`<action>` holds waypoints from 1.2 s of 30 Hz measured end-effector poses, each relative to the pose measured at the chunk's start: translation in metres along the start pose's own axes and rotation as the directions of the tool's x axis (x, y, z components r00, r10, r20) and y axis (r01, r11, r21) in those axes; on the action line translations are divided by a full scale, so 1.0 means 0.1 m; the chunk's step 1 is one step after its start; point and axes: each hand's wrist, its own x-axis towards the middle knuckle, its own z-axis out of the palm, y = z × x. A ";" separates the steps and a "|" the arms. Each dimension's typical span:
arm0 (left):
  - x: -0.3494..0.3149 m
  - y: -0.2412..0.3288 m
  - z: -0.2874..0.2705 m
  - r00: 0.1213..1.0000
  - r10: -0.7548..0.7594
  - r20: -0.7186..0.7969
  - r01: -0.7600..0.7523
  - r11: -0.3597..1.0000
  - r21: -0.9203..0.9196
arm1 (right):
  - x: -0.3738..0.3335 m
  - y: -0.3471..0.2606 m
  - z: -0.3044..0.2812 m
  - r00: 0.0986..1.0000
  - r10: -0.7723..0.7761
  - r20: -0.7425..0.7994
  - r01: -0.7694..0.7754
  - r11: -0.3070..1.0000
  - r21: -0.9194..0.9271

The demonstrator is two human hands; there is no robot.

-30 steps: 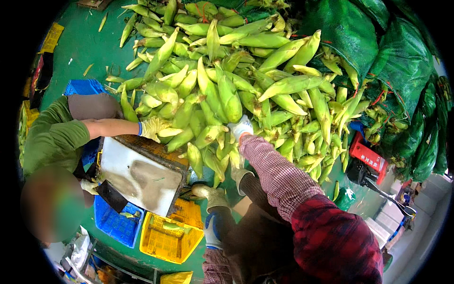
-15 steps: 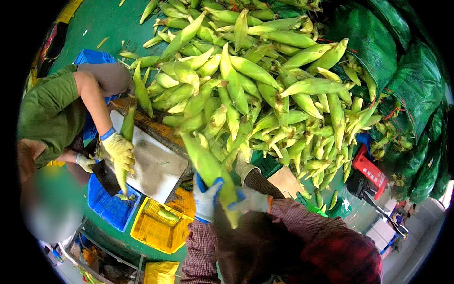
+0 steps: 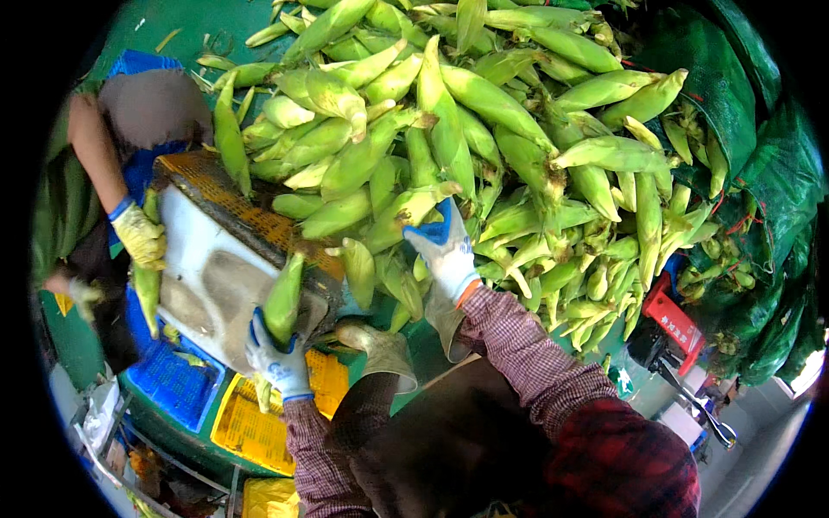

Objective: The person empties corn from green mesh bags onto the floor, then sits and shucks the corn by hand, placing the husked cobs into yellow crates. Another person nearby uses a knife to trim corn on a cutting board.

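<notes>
Green floor (image 3: 207, 17) w/ corn pile (image 3: 453, 129); R hand (image 3: 446, 257) nearer the pile's pale ear (image 3: 404, 217), just fwd-L of its wide-apart fingers, long axis slanting up-R, contact unclear. L hand (image 3: 278, 361) grips 2nd ear (image 3: 283, 302) near white board (image 3: 186, 233).

corn husks (image 3: 445, 129) look smooth, crates (image 3: 250, 427) plastic, and checked sleeves (image 3: 509, 337) matt cloth.

Clasping a green corn ear (image 3: 283, 302) in the gloved left hand (image 3: 281, 367), with a white board (image 3: 192, 231) just beyond it and a yellow crate (image 3: 250, 427) to its near left. Holding the gloved right hand (image 3: 447, 257) at another ear (image 3: 408, 209), fingers parted, with the corn pile (image 3: 442, 116) beyond it and green net sacks (image 3: 699, 82) well to its right.
</notes>
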 end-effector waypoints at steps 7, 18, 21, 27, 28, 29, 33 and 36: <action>-0.05 -0.15 0.24 0.985 0.110 -0.135 -0.101 0.992 0.070 | 0.72 -0.18 0.00 0.955 -0.220 0.198 0.287 0.853 -0.436; 0.01 -0.14 0.20 0.987 0.124 -0.100 -0.111 0.986 0.123 | 0.94 -0.48 0.13 0.802 -0.318 0.506 0.525 0.780 -0.340; -0.03 -0.20 0.21 0.969 0.201 -0.141 -0.181 0.974 0.138 | 0.92 -0.50 0.12 0.755 -0.385 0.530 0.607 0.716 -0.344; -0.07 -0.31 0.30 0.972 0.144 -0.188 -0.115 0.981 0.157 | 0.73 -0.30 -0.09 0.686 -0.462 0.562 0.700 0.631 -0.335; -0.06 -0.34 0.29 0.942 0.204 -0.267 -0.150 0.967 0.208 | 0.67 -0.27 -0.17 0.648 -0.523 0.553 0.745 0.583 -0.322; -0.05 -0.36 0.28 0.920 0.227 -0.320 -0.148 0.956 0.253 | 0.60 -0.26 -0.27 0.603 -0.585 0.542 0.790 0.530 -0.308; -0.07 -0.43 0.16 0.840 0.229 -0.492 -0.044 0.932 0.360 | 0.20 -0.25 -0.62 0.660 -0.694 0.289 0.751 0.618 -0.231; -0.24 -0.32 0.20 0.817 0.164 -0.553 -0.094 0.984 0.153 | -0.20 -0.13 -0.98 0.622 -0.771 0.135 0.783 0.615 -0.098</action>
